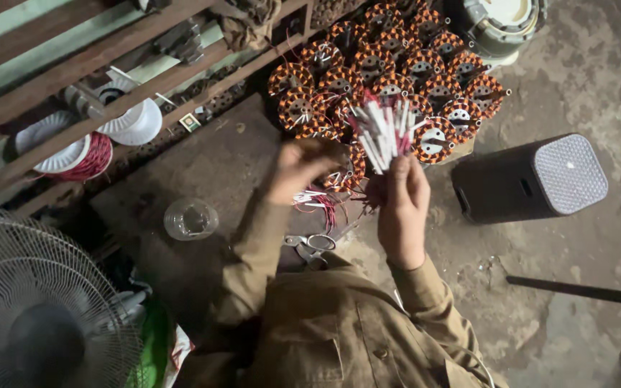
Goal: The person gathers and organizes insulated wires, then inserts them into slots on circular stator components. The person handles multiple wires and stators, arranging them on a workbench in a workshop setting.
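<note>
left hand (297, 170): blurry, so its fingers are hard to see
fan (34, 309): cut off at the left and bottom edge
white drum (501, 21): top cut off
scissors (312, 248): partly hidden by the sleeve

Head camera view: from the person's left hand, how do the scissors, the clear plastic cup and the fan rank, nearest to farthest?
From the left hand:
1. Scissors, just below it on the floor.
2. Clear plastic cup, to picture left.
3. Fan, bottom-left corner.
</note>
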